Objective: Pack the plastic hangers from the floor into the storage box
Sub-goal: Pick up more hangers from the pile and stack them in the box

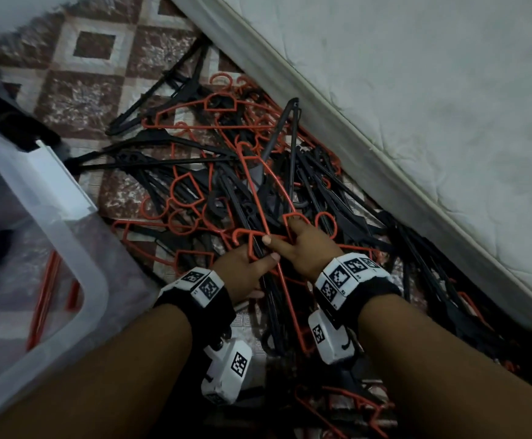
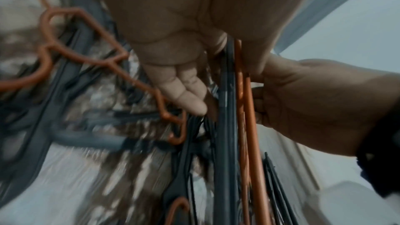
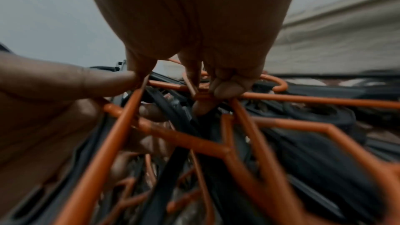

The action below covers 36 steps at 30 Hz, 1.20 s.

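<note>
**Gathering a bundle from the hanger pile**

Beside the mattress [image 1: 416, 106] lies the hanger pile [image 1: 226, 172]; the storage box [image 1: 77, 264] sits opposite. Your left hand [image 1: 242, 267] grips a black-and-orange bundle [image 2: 238, 109], your right hand [image 1: 309, 245] pinches an orange hanger [image 3: 227, 126]. Next, probably untangle, then lift boxward.

Looked like a bedroom at home: a quilted white mattress [image 1: 416, 106] filled the upper right of the frame, a patterned brown and cream rug [image 1: 77, 58] covered the floor at upper left, and plastic clothes hangers [image 1: 226, 172] lay heaped between them.
</note>
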Available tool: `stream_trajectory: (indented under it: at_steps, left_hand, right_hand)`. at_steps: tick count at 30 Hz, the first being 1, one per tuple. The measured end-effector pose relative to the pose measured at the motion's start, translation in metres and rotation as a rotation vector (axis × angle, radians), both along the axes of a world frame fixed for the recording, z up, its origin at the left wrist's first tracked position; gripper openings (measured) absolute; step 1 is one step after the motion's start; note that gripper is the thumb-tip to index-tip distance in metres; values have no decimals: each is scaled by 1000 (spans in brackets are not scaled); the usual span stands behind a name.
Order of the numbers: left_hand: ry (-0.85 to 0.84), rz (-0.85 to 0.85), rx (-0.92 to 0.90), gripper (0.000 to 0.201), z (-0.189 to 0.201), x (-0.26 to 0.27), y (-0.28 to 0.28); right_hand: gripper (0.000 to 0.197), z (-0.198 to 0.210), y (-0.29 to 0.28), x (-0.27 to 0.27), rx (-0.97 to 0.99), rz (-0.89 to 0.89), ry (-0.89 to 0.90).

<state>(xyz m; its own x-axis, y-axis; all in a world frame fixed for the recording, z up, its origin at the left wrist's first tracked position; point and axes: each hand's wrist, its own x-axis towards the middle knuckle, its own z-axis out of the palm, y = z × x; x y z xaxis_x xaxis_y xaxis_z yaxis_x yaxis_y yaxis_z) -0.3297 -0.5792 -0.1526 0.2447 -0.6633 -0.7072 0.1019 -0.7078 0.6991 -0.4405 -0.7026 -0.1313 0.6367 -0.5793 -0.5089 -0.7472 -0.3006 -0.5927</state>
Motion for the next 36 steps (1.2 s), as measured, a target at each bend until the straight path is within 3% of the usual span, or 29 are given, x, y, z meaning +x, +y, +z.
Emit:
stream_trajectory:
  at_steps: [2,6,10,14,20,28,32,36]
  left_hand:
    - [-100,-79,-43,13,21,5,-2]
    - [-305,-296,-1,63,71,15,-8]
    - [-541,-384,-64,46,135,29,-14]
    - [-611,-335,-229,41,189,34,-18]
    - [-675,-321,-424,12,245,37,-24]
    - [-802,-253,-474,30,291,51,-22]
    - [-860,-165,-507,18,319,56,-23]
    - [-874,-69,-537,17,323,54,-24]
  right_hand:
    - [37,16,-4,-2,3,28,-61]
    - [38,61,-10,-4,-29,79,-153]
    - [26,118,-17,3,-136,152,-197]
    - [23,177,-27,7,-290,177,-233]
    - [15,229,-20,9,-387,135,-356]
    - [23,284,-22,21,-560,200,-425]
    - [24,319,-31,27,-672,229,-472]
    - [25,332,-37,30,-745,276,-478]
